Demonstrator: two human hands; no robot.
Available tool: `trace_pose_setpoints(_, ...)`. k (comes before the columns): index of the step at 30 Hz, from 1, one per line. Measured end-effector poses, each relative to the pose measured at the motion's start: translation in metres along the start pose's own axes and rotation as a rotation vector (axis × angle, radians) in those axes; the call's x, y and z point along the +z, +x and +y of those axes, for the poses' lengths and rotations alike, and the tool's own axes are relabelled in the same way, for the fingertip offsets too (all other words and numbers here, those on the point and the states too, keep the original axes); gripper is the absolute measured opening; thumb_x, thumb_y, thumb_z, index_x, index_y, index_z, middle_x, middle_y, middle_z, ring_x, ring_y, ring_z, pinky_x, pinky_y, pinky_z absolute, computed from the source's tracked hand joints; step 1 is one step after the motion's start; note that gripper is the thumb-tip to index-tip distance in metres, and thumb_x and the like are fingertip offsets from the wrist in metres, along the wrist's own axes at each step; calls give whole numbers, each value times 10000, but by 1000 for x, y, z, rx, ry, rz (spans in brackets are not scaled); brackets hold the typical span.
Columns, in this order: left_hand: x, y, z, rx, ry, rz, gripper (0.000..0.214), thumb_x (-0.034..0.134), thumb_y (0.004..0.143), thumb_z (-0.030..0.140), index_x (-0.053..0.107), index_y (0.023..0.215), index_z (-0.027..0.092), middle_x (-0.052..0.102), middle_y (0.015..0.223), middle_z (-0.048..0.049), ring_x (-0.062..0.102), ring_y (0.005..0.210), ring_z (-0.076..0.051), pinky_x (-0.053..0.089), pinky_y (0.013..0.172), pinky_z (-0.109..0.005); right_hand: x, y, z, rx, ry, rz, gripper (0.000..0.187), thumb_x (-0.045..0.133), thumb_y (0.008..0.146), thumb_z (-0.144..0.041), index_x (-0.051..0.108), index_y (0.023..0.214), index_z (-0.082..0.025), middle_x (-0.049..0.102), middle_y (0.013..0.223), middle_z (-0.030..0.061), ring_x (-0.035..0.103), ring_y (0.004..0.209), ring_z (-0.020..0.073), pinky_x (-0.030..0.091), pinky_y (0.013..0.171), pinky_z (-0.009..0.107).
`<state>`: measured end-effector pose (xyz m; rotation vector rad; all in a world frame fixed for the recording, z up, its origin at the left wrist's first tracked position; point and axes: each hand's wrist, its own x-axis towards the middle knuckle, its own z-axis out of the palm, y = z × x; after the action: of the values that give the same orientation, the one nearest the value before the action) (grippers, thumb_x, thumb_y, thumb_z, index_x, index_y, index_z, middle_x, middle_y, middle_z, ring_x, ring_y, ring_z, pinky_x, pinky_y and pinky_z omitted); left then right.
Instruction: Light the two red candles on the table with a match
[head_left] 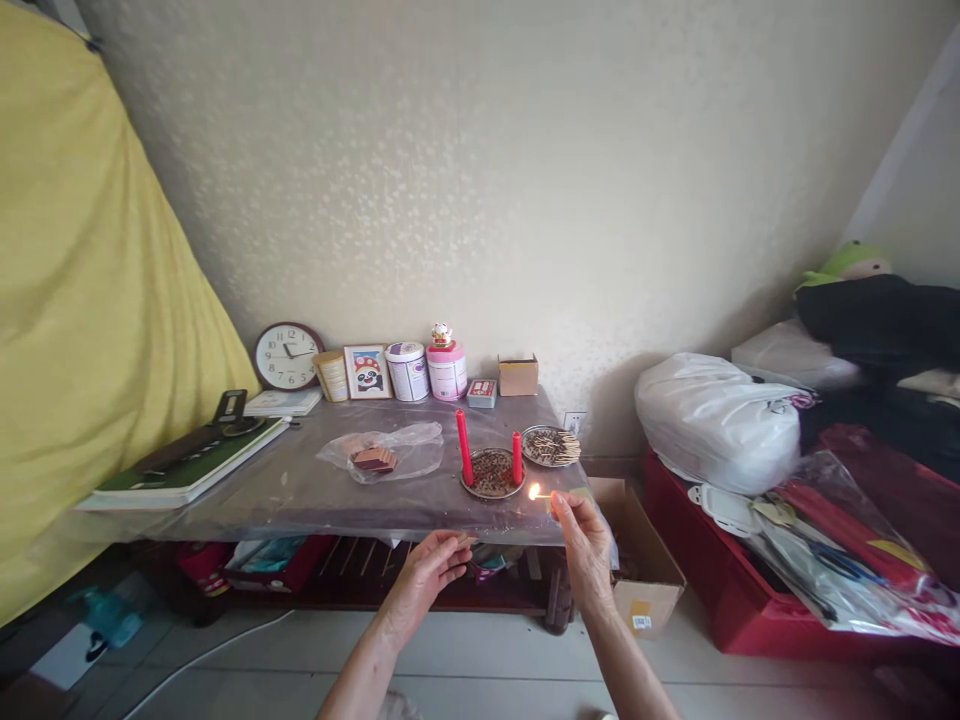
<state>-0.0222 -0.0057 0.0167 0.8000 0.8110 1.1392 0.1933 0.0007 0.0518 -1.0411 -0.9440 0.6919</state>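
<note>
My right hand [583, 545] pinches a burning match [541, 494], its flame just right of the front edge of a round metal plate [491, 474]. Two red candles stand on that plate: a taller one leaning at the left [464, 447] and a shorter one at the right [517, 458]. My left hand [429, 571] is lower, in front of the table edge, fingers curled round a small thing that looks like a matchbox. A second plate [551, 446] piled with matches lies behind to the right.
The low table [300, 495] is covered in clear plastic. On it are a plastic bag [382, 452], a wall clock [287, 355], tins, a framed picture, a small cardboard box [517, 375] and books [187, 468]. A cardboard box [643, 570], red bins and white bags stand at the right.
</note>
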Motion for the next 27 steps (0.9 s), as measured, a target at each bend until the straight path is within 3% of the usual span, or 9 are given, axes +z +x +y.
trace_pose_setpoints(16,23,18,-1,-117,207,-327,163,650,735,287,636,847,169,692,955,-113,633,868,-211,437,798,-340,-2,6,14,126,164,-18,184,663,736,-367,624,729,-187,606,684,-26,550,650,119,447,678,242)
trace_pose_setpoints(27,15,24,-24,-182,172,-292,184,640,747,301,595,862,165,679,1007,-91,633,841,-177,457,768,-310,2,8,11,215,335,-46,150,713,704,-324,646,714,-190,609,683,-36,553,633,92,474,672,214)
